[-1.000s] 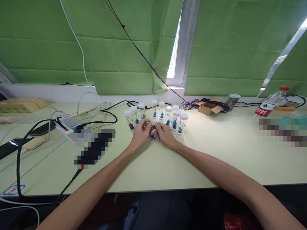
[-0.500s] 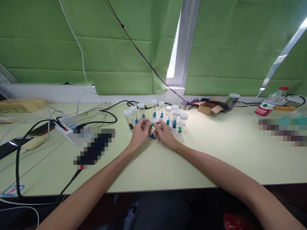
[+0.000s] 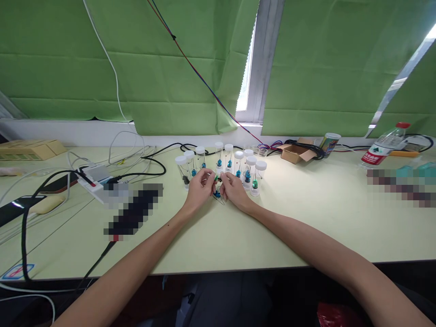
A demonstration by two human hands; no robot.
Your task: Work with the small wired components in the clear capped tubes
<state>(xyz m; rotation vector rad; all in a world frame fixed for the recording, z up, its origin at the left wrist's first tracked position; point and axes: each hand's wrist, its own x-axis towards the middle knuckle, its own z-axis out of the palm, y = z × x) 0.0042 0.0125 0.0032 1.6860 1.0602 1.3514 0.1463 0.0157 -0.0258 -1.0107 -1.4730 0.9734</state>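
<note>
So the small green piece (image 3: 215,178) is right in the middle of things, held just above the desk (image 3: 313,195) between the two hands. Its long axis looks to run roughly left to right, from one set of fingertips to the other, but it's tiny and half covered, so I can't tell which end points where.

The left hand (image 3: 201,185) has its thumb and index finger clamped on it, with basically just the piece between them. The right hand (image 3: 235,188) has thumb and index bunched up close at the other side; whether they grip it or only touch it, I can't tell. Either way, the piece sits right at the fingertips, off the right end of the left hand's pinch.

Just below that, between the hands, there's a blue piece (image 3: 217,194) with thin wire legs sticking out toward the near edge.

Behind the hands a bunch of clear tubes (image 3: 229,156) with white caps stand in a rough arc. Most have a blue piece inside, the rightmost a green one, the leftmost a dark one.

Further out: an open cardboard box (image 3: 293,155) and a printed can (image 3: 329,144) back right, then a red-capped bottle (image 3: 379,152). Over on the left it's a power strip (image 3: 95,187) in a cable tangle.
</note>
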